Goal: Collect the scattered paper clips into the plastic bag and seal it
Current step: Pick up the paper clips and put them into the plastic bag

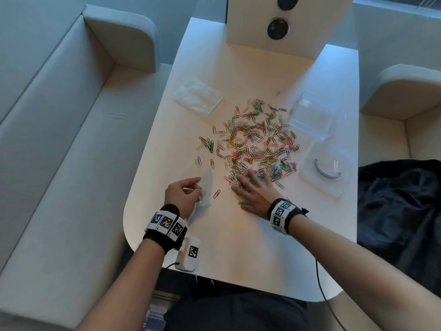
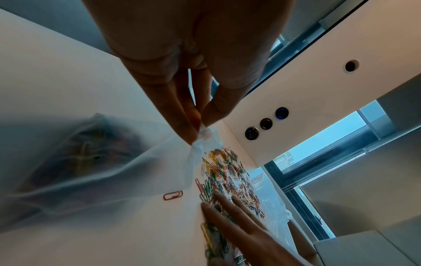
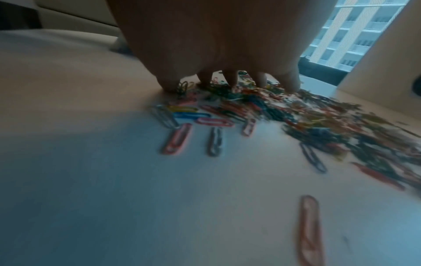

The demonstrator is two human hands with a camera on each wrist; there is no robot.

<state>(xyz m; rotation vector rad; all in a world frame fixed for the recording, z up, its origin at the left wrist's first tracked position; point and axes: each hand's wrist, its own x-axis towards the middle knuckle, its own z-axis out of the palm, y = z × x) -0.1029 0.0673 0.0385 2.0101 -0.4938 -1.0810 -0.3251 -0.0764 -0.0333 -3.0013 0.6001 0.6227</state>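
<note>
Coloured paper clips [image 1: 253, 142] lie scattered in a wide heap on the white table [image 1: 238, 247]. My left hand [image 1: 185, 191] pinches the rim of a clear plastic bag [image 1: 205, 192] near the table's front left; in the left wrist view the plastic bag [image 2: 91, 162] holds some clips and the pinching fingers [image 2: 189, 122] grip its top edge. My right hand [image 1: 253, 189] lies flat with spread fingers on the near edge of the heap; the right wrist view shows its fingertips [image 3: 232, 79] pressing on the paper clips [image 3: 284, 115]. A lone red clip [image 1: 216, 194] lies between the hands.
A folded white tissue pack [image 1: 198, 97] lies at the back left. Two clear plastic containers [image 1: 312, 118] [image 1: 327, 170] sit along the right edge. A white upright panel [image 1: 279, 22] stands at the back. Sofas flank the table; a dark garment [image 1: 401, 206] lies on the right.
</note>
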